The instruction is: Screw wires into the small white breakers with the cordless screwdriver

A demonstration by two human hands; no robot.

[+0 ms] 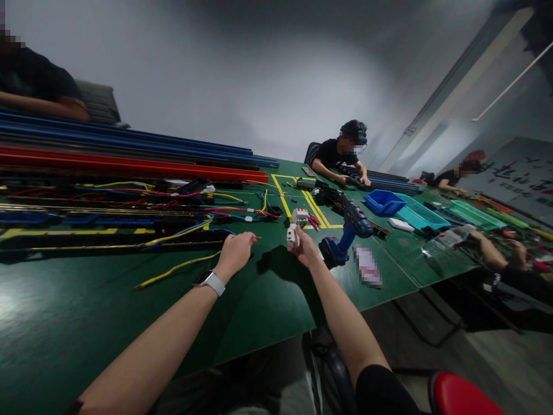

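Note:
My left hand (235, 253), wearing a watch (211, 281), is closed in a pinch at the front of the wire bundle. The end of what looks like a red wire (258, 238) sticks out from its fingertips. My right hand (306, 249) grips a small white circuit breaker (292, 236), held a little above the green table, apart from the left hand. Just behind it stands a white breaker block with red switches (300, 215), with short red leads (314, 221) beside it. A yellow wire (179, 269) lies loose left of my left hand.
A blue cordless drill (345, 236) stands right of my right hand, near a blurred phone-sized item (367, 265). Black, red (129, 164) and blue rails (129, 135) fill the left. Blue (383, 202) and teal trays (421, 213) stand farther right. Co-workers sit around the table.

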